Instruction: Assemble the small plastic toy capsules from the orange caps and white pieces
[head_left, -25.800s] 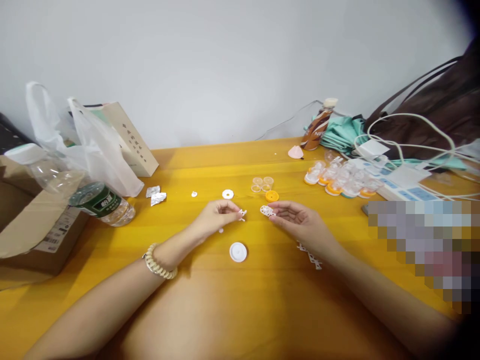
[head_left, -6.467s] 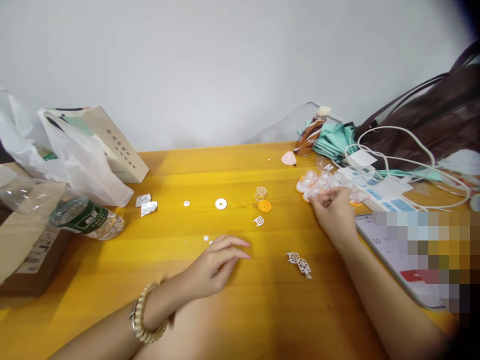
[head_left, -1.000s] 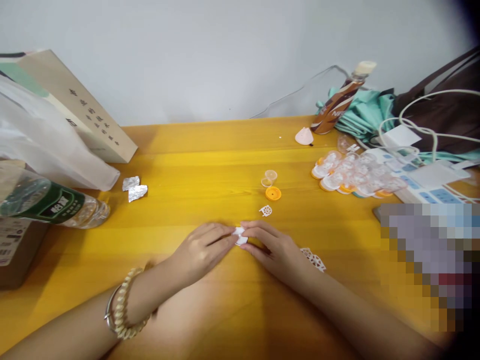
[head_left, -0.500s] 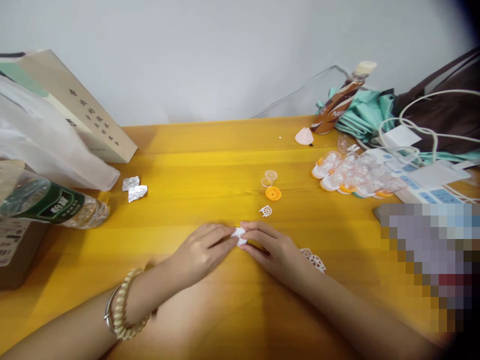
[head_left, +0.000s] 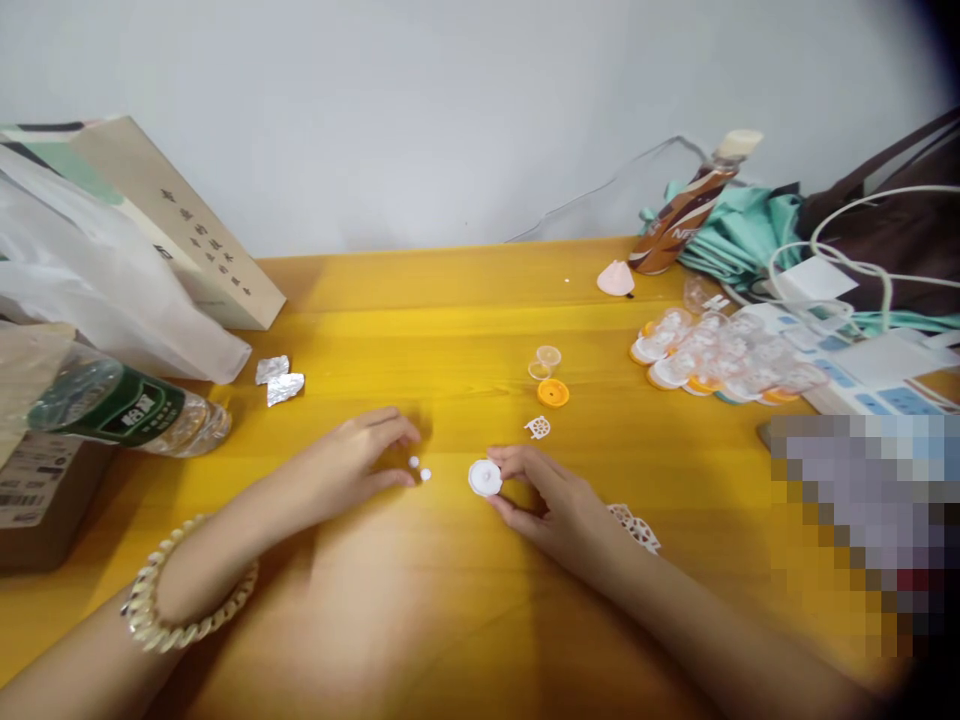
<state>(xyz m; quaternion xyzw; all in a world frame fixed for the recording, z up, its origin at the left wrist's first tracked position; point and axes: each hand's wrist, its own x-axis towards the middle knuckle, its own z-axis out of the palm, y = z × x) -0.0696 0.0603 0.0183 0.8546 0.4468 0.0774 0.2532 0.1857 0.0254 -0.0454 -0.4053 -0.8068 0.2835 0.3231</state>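
My right hand (head_left: 551,497) grips a small white round disc (head_left: 484,479) by its right edge, between thumb and fingers. The disc has a raised ring and a small knob at its middle. My left hand (head_left: 360,455) is open, thumb and fingers apart. Just off its fingertips are two tiny white round pieces, a farther one (head_left: 414,462) and a nearer one (head_left: 426,474). Beyond my right hand lie a white wheel-like cutout piece (head_left: 538,428), an orange round cap (head_left: 553,393) and small clear plastic cups (head_left: 548,356). A white lattice piece (head_left: 636,528) is partly covered by my right forearm.
Several clear-domed capsules (head_left: 697,350) cluster at right beside a power strip (head_left: 855,390). A brown-labelled bottle (head_left: 686,218) leans at the back. Foil scraps (head_left: 285,388), a water bottle (head_left: 142,405) and a paper bag (head_left: 187,230) are on the left.
My left hand has drawn away to the left from the white disc, and its fingers have parted. The two tiny white pieces now show beside it. My right hand still holds the disc.
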